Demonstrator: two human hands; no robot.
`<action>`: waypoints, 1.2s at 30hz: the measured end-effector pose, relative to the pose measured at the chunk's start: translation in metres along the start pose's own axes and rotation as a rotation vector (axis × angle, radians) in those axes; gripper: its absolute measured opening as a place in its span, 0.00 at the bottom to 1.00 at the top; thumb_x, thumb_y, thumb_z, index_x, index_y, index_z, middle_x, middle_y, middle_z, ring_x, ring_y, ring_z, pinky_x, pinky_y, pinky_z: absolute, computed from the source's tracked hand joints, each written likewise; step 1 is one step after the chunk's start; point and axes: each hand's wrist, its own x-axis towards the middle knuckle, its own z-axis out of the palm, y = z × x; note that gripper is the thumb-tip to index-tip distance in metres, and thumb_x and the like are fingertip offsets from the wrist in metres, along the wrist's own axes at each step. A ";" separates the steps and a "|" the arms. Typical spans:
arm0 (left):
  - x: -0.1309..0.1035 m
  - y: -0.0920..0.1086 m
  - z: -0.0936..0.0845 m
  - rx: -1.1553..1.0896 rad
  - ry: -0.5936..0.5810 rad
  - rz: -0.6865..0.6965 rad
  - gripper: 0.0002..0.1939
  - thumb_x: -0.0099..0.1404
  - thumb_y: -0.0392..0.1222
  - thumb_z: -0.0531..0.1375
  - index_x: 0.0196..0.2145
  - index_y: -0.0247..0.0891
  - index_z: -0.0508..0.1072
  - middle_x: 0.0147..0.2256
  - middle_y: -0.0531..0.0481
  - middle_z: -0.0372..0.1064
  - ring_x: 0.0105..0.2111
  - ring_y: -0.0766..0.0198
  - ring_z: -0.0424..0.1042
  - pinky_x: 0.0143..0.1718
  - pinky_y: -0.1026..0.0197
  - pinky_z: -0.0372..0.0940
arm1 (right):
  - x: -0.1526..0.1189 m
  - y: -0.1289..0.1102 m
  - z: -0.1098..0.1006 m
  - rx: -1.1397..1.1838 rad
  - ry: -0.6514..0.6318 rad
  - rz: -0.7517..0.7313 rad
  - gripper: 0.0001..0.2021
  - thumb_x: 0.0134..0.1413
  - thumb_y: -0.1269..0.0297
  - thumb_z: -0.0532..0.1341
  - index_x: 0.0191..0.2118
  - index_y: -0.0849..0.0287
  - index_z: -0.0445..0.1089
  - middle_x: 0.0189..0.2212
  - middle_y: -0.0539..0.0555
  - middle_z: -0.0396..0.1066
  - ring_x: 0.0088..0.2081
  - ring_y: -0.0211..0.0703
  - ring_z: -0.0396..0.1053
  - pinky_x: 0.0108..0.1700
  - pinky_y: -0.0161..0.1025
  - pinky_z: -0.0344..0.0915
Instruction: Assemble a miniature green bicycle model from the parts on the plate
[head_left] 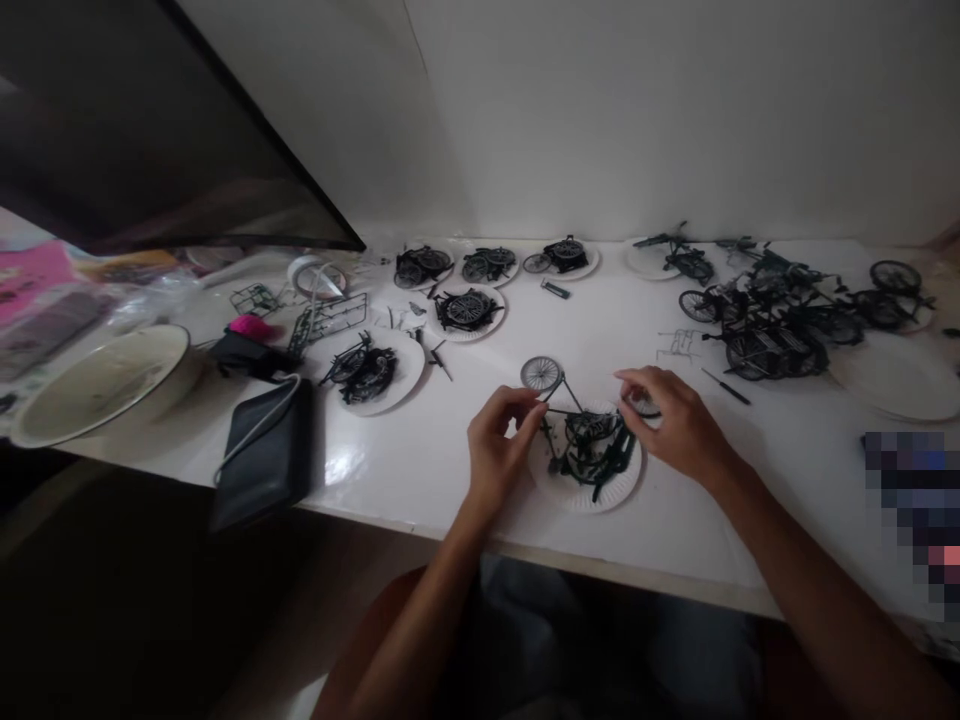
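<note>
Head view: a small bike (573,396) is pinched by the left hand (501,435) and the right hand (671,420), above a paper plate (628,487) on the desk (420,460). Dark bike parts (594,455) are held by the plate.

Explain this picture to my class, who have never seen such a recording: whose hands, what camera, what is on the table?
No robot here: a person's bare left hand and right hand work, seen from one camera worn on the head. On the white table lie bicycle-like models, some on plates, others piled at right, plus a pale basin and a black case at left. Both hands' fingers are at dark parts over the nearest plate; the grip itself is too blurred to tell.
</note>
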 end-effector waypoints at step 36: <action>-0.004 0.013 -0.007 -0.034 0.139 0.043 0.05 0.62 0.36 0.67 0.33 0.38 0.74 0.33 0.50 0.72 0.34 0.64 0.73 0.36 0.61 0.70 | 0.005 0.000 -0.001 0.420 0.055 0.302 0.08 0.65 0.62 0.59 0.34 0.57 0.70 0.31 0.52 0.71 0.35 0.41 0.69 0.38 0.39 0.65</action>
